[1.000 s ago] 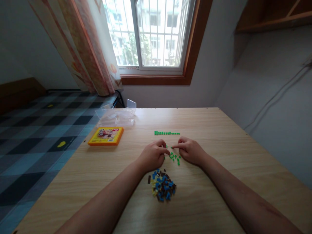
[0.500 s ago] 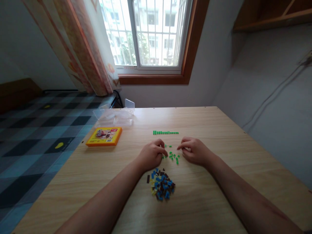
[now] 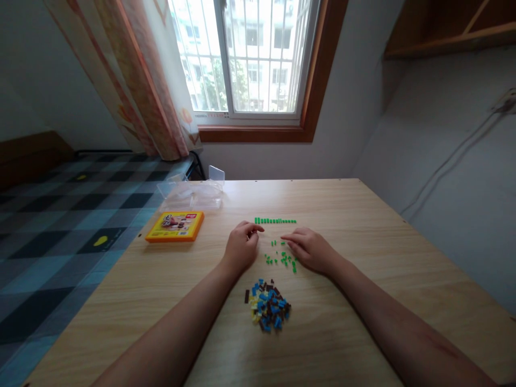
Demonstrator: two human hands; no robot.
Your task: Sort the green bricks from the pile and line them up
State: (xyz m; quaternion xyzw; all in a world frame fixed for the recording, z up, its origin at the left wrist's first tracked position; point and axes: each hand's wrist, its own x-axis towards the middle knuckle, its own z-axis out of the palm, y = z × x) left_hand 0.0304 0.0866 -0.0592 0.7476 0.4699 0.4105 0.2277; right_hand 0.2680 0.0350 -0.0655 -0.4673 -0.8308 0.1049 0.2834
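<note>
My left hand [image 3: 242, 246] rests left of the loose green building bricks [image 3: 284, 257], its index finger stretched out just below the left end of a row of green bricks [image 3: 275, 221]. Nothing shows between its fingers. On the other side, my right hand [image 3: 309, 249] lies low over the table with its index finger extended. That fingertip is beside a small green brick [image 3: 282, 243]; whether it touches the brick I cannot tell. Nearer to me, between my forearms, is a mixed pile of blue, brown and yellow bricks [image 3: 269, 305].
An orange-and-yellow box [image 3: 175, 226] lies at the left edge of the wooden table [image 3: 342, 209]. Behind it are clear plastic packaging pieces [image 3: 191, 194]. A bed with a checked cover [image 3: 80, 215] adjoins on the left, and a window [image 3: 262, 59] is ahead.
My left hand has moved away from the loose green bricks, up and left towards the row, uncovering several of them. My right hand has shifted left, its index fingertip now at a small green brick.
</note>
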